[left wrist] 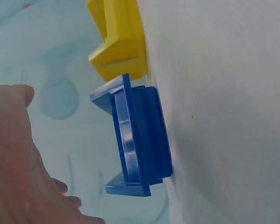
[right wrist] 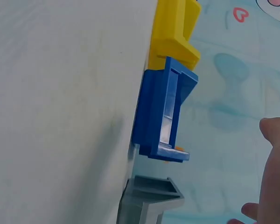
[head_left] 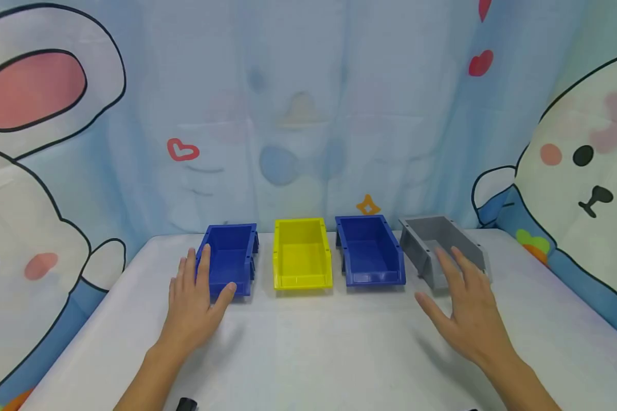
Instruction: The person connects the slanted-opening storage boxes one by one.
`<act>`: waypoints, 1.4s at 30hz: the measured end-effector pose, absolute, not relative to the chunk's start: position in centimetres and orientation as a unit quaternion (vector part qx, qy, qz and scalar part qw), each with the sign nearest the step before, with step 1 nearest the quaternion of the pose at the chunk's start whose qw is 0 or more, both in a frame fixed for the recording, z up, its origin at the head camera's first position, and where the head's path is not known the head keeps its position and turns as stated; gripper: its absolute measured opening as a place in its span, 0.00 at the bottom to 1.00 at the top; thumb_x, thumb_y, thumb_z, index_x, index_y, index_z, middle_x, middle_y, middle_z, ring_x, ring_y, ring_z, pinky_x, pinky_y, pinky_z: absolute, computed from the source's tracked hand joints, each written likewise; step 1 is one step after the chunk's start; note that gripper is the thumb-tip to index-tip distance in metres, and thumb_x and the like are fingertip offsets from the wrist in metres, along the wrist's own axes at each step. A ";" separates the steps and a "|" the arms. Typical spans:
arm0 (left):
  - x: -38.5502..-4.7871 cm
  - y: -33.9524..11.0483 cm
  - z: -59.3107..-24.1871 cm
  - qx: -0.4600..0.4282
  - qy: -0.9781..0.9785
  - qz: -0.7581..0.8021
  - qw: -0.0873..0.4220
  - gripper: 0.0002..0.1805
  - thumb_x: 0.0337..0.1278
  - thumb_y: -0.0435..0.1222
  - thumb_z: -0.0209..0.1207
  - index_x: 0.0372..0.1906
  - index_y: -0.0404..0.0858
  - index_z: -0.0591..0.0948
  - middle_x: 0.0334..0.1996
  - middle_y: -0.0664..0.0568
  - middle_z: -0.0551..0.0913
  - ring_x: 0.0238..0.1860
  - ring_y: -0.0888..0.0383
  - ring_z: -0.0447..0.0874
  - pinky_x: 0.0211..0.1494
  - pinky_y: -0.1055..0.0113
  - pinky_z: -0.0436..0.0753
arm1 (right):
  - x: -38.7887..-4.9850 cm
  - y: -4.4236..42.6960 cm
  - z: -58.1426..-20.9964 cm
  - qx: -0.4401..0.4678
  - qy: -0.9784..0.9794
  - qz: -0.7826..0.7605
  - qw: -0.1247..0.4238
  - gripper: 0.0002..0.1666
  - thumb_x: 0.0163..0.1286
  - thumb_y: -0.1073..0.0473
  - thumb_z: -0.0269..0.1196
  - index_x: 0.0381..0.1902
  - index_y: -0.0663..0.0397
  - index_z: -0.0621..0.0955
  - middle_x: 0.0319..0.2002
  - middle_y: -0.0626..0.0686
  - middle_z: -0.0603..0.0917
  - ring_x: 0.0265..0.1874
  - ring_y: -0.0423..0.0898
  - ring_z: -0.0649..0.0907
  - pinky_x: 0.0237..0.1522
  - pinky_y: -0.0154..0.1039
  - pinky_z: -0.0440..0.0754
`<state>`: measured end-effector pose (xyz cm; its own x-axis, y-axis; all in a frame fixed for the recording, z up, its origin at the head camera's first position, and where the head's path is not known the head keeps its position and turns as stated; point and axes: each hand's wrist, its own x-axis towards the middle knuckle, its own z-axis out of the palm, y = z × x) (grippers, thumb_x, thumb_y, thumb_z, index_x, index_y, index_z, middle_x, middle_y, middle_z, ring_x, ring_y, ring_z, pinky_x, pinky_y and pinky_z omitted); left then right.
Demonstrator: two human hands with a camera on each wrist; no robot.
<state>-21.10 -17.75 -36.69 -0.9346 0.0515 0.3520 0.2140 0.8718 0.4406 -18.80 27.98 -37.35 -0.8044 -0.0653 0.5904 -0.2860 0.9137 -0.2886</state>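
Note:
In the head view my left hand (head_left: 192,305) is held over the table in front of the left blue bin (head_left: 229,257), fingers spread and holding nothing. My right hand (head_left: 468,314) hovers before the grey bin (head_left: 442,245), fingers also extended, with nothing in them. Between those bins stand a yellow bin (head_left: 302,254) and a second blue bin (head_left: 368,251). The left wrist view has the left blue bin (left wrist: 140,140) beside the hand. In the right wrist view, the second blue bin (right wrist: 161,112) and the grey bin (right wrist: 149,200) lie left of the thumb.
The bins stand in a row along the back of a white-covered table (head_left: 329,354). Behind it hangs a light blue curtain (head_left: 298,68) with cartoon figures. A small black object (head_left: 187,404) shows at the bottom edge near the left forearm.

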 end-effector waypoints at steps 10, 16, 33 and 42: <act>-22.8 -18.9 -36.9 -0.039 -0.930 -0.340 0.134 0.49 0.77 0.57 0.47 0.84 0.44 0.33 0.83 0.33 0.33 0.82 0.28 0.35 0.78 0.25 0.46 | -19.8 25.8 -37.0 0.097 -0.931 0.228 0.270 0.49 0.72 0.46 0.66 0.83 0.51 0.56 0.75 0.70 0.63 0.70 0.73 0.66 0.60 0.80 0.70; -24.3 -19.0 -37.3 -0.016 -0.913 -0.391 0.111 0.52 0.76 0.58 0.48 0.84 0.45 0.30 0.84 0.35 0.32 0.83 0.30 0.34 0.80 0.29 0.47 | -20.4 24.5 -37.0 0.112 -0.931 0.238 0.254 0.46 0.74 0.48 0.64 0.82 0.51 0.58 0.74 0.69 0.64 0.60 0.68 0.79 0.55 0.73 0.80; -26.2 -19.8 -39.8 -0.006 -0.907 -0.408 0.101 0.66 0.60 0.50 0.69 0.83 0.37 0.31 0.83 0.32 0.41 0.82 0.32 0.46 0.81 0.33 0.55 | -21.9 20.4 -37.3 0.142 -0.923 0.280 0.221 0.42 0.76 0.48 0.63 0.81 0.49 0.61 0.73 0.63 0.69 0.53 0.57 0.85 0.46 0.57 0.87; -26.5 -20.1 -40.2 -0.004 -0.901 -0.422 0.100 0.66 0.59 0.49 0.71 0.84 0.39 0.34 0.82 0.31 0.47 0.80 0.32 0.51 0.80 0.33 0.56 | -22.9 17.6 -37.6 0.154 -0.916 0.316 0.194 0.42 0.77 0.48 0.62 0.82 0.46 0.60 0.73 0.61 0.68 0.53 0.54 0.85 0.48 0.50 0.89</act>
<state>-26.50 -20.08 -40.25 -0.9798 -0.0780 0.1839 0.0912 0.6444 0.7593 -22.89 17.65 -37.63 -0.8774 -0.1595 0.4524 -0.4045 0.7529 -0.5192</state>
